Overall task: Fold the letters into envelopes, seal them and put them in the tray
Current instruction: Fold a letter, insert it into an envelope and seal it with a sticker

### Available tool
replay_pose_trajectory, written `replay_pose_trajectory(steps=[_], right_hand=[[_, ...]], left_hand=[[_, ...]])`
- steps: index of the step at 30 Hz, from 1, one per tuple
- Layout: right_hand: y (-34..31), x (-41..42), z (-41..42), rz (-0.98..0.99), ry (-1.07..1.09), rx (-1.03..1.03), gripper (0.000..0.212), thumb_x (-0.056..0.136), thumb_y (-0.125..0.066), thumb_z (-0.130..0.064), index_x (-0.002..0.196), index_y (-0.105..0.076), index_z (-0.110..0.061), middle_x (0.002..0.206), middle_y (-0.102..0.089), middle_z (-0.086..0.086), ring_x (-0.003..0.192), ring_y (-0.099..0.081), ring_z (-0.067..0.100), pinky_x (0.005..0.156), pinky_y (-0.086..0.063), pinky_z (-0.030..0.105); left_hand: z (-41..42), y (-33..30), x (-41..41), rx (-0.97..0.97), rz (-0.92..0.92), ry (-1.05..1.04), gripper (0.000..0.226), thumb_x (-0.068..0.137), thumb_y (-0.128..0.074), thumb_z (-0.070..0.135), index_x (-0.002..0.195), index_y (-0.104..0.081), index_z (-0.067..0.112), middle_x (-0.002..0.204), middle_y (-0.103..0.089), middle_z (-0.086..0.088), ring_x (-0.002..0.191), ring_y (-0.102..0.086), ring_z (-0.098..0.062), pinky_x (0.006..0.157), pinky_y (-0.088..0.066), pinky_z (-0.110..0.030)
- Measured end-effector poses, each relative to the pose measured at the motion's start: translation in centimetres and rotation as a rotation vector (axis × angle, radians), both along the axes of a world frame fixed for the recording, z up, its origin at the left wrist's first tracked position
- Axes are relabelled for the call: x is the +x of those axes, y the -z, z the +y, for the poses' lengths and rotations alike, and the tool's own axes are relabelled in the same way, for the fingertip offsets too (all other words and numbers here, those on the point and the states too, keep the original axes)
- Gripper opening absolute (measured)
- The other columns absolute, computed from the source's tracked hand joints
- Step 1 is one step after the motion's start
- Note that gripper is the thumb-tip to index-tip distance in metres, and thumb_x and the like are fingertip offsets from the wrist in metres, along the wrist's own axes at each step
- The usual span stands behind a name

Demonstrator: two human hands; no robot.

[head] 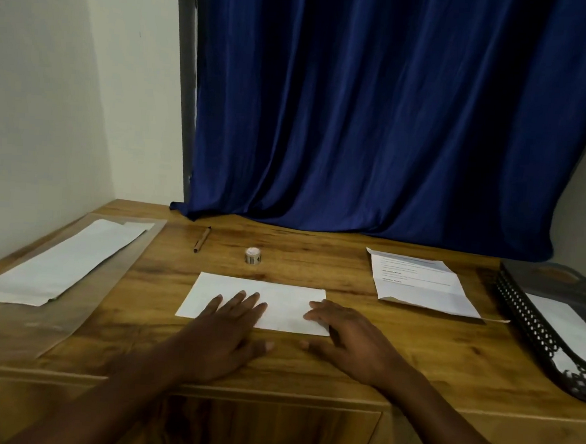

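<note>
A white folded sheet or envelope [280, 298] lies flat in the middle of the wooden desk [317, 257]. My left hand [230, 327] rests palm down on its near left part, fingers spread. My right hand [349, 342] presses flat on its near right corner, fingers apart. At the right lies a creased printed letter [421, 284] on top of other paper. A black mesh tray [532, 325] at the far right holds a white envelope [566, 324]. Several white envelopes [62, 262] lie on a clear plastic sleeve at the left.
A small roll of stickers [252, 255] stands behind the sheet, and a brown pen [202, 239] lies further back left. A blue curtain [376, 124] hangs down onto the desk's far edge. A white wall closes off the left side.
</note>
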State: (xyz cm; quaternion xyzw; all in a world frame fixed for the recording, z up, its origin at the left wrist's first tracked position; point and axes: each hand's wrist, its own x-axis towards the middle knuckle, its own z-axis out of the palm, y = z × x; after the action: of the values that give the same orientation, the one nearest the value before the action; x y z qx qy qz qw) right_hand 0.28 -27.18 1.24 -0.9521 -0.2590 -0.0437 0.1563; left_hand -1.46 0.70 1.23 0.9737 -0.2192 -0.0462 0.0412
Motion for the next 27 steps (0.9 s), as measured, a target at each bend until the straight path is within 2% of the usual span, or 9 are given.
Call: replay_pose_trajectory(steps=[5,8,10,12,15,18,21,24,27], right_hand=[[0.3,0.9,1.7,0.147,-0.054,-0.190,0.088,0.092,-0.024,-0.083,0.162,0.000,-0.036,0.169,0.010,-0.016,0.154,0.014,0.003,0.127,0.003,0.038],[0.6,1.3,1.9,0.175,-0.044,-0.224,0.092,0.089,-0.022,-0.086,0.162,0.003,-0.036,0.169,0.012,-0.016,0.154,0.014,0.004,0.128,0.003,0.042],[0.3,1.3,1.8,0.148,-0.041,-0.181,0.088,0.090,-0.025,-0.085,0.162,-0.005,-0.039,0.170,0.003,-0.016,0.156,0.006,0.005,0.128,-0.001,0.041],[-0.3,1.6,1.7,0.120,-0.030,-0.106,0.079,0.091,-0.032,-0.081,0.159,-0.024,-0.042,0.168,-0.017,-0.017,0.154,-0.013,0.005,0.125,-0.012,0.037],[-1.7,2.9,1.9,0.240,0.025,0.271,0.060,0.088,-0.049,-0.077,0.137,-0.060,-0.043,0.146,-0.055,-0.020,0.133,-0.048,0.001,0.116,-0.038,0.037],[-2.8,5.4,2.3,0.281,0.109,0.611,0.025,0.094,-0.063,-0.054,0.110,-0.075,-0.038,0.116,-0.072,-0.020,0.109,-0.065,0.002,0.101,-0.053,0.040],[-3.5,8.2,3.0,0.278,0.153,0.823,0.013,0.099,-0.065,-0.032,0.099,-0.077,-0.028,0.102,-0.078,-0.007,0.099,-0.074,0.012,0.092,-0.061,0.041],[-4.4,11.0,4.3,0.265,0.235,0.865,0.012,0.100,-0.064,-0.026,0.104,-0.075,-0.024,0.097,-0.076,-0.006,0.090,-0.073,0.012,0.069,-0.060,0.021],[-4.0,13.7,5.7,0.304,0.258,0.897,0.010,0.097,-0.066,-0.024,0.101,-0.076,-0.024,0.097,-0.077,-0.004,0.093,-0.074,0.014,0.082,-0.062,0.029]], left_hand=[[-0.1,0.6,0.5,0.033,-0.012,0.008,0.091,0.085,-0.005,0.082,0.161,0.008,0.033,0.169,0.017,0.008,0.154,0.018,-0.012,0.125,0.008,-0.042],[-0.1,0.5,0.5,0.028,-0.006,0.007,0.086,0.092,-0.013,0.079,0.162,0.007,0.033,0.169,0.016,0.007,0.155,0.017,-0.011,0.125,0.007,-0.042],[0.1,-0.3,0.7,-0.007,0.004,0.005,0.082,0.095,-0.026,0.077,0.162,-0.004,0.035,0.170,0.004,0.008,0.156,0.005,-0.012,0.127,-0.001,-0.041],[0.5,-1.6,1.6,-0.140,-0.006,-0.032,0.073,0.092,-0.045,0.074,0.156,-0.030,0.040,0.165,-0.026,0.013,0.150,-0.025,-0.009,0.124,-0.023,-0.039],[1.2,-3.1,4.6,-0.467,-0.058,-0.110,0.051,0.086,-0.070,0.058,0.132,-0.059,0.038,0.135,-0.061,0.018,0.108,-0.055,0.009,0.096,-0.049,-0.022],[1.8,-3.5,8.4,-0.645,-0.153,-0.218,0.049,0.080,-0.084,0.041,0.123,-0.063,0.031,0.119,-0.064,0.016,0.094,-0.059,0.008,0.082,-0.047,-0.014],[1.9,-3.4,11.8,-0.630,-0.160,-0.352,0.065,0.079,-0.086,0.037,0.133,-0.056,0.018,0.115,-0.061,0.007,0.104,-0.057,-0.007,0.086,-0.033,-0.017],[1.6,-2.4,15.0,-0.530,-0.095,-0.430,0.078,0.073,-0.087,0.050,0.132,-0.053,0.013,0.117,-0.064,-0.002,0.104,-0.057,-0.015,0.084,-0.042,-0.028],[0.8,-1.6,17.2,-0.472,-0.103,-0.491,0.082,0.068,-0.084,0.061,0.131,-0.055,0.017,0.119,-0.066,-0.004,0.108,-0.061,-0.022,0.090,-0.051,-0.037]])
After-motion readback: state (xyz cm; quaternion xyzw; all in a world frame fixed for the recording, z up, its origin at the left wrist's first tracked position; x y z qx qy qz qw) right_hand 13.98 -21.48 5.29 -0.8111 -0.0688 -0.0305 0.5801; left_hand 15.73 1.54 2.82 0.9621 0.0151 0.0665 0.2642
